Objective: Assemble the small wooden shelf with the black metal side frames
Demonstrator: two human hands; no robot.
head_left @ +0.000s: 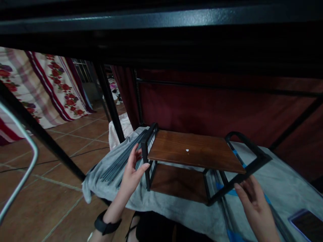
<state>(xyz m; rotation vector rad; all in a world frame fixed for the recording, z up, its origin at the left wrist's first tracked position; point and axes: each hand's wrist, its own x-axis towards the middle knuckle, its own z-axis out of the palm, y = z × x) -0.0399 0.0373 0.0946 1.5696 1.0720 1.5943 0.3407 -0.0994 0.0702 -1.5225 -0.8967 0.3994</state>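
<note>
A small two-tier shelf with brown wood-look boards and black metal end frames stands on the grey cloth in front of me. My left hand is at its left end frame, fingers apart, the thumb tip overlapping the post. At the opposite end, my right hand is beside the slanting right end frame, thumb and fingers apart; whether it touches is hard to see. A small white speck lies on the top board. The lower board is partly in shadow.
Thin grey metal rods lie left of the shelf. More tubes with blue wrapping are at the right, near a phone. A dark bed-frame beam crosses overhead, with posts at the left and a red curtain behind.
</note>
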